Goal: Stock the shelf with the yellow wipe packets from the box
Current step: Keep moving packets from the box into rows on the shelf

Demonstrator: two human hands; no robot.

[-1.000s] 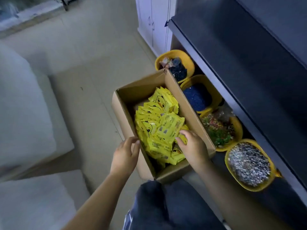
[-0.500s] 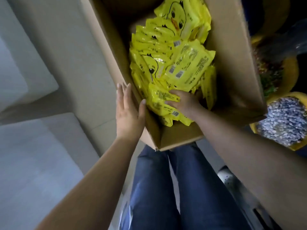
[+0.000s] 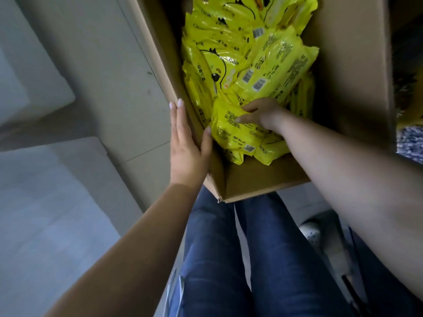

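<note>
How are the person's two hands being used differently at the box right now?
The left hand lies flat along the outside of the cardboard box wall, thumb hooked over its rim. The right hand reaches inside, fingers curled on a yellow wipe packet. Both are bare and touch the box or its contents.

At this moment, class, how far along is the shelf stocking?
Nothing looks done: no shelf is in view and the box is full of yellow wipe packets. In hand: the right hand is gripping a near packet while the left hand steadies the box wall. Left: lifting and shelving all the packets.
</note>
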